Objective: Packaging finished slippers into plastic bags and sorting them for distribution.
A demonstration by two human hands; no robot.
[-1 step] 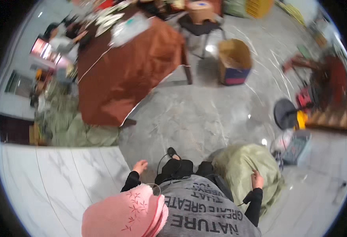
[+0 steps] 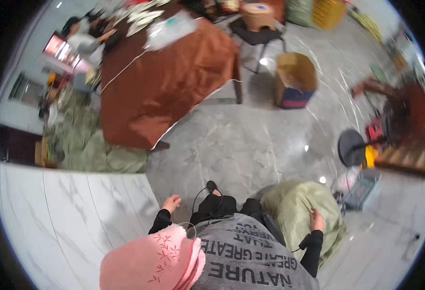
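My left hand [image 2: 172, 203] hangs empty in front of my hip, above the grey floor, its fingers loosely bent and apart from any object. A pink towel [image 2: 140, 258] with a leaf pattern lies close to my left upper arm, at the lower edge of the view. My right hand [image 2: 317, 220] is at my other side, with a finger stretched out and nothing seen in it. Behind it in the view stands a full, pale green woven sack [image 2: 290, 208]; whether the hand touches the sack I cannot tell.
Ahead left is a table with a brown cloth [image 2: 169, 92], a clear plastic bag [image 2: 171, 31] on it. An open carton [image 2: 297, 92] stands on the floor near a chair [image 2: 256, 36]. Green sacks [image 2: 82, 135] lie left, a fan [image 2: 352, 147] right. A co-worker [image 2: 82, 43] is far left.
The room has shifted slightly to the right in the view, as my head turns a little left. Both hands keep the same place and pose.
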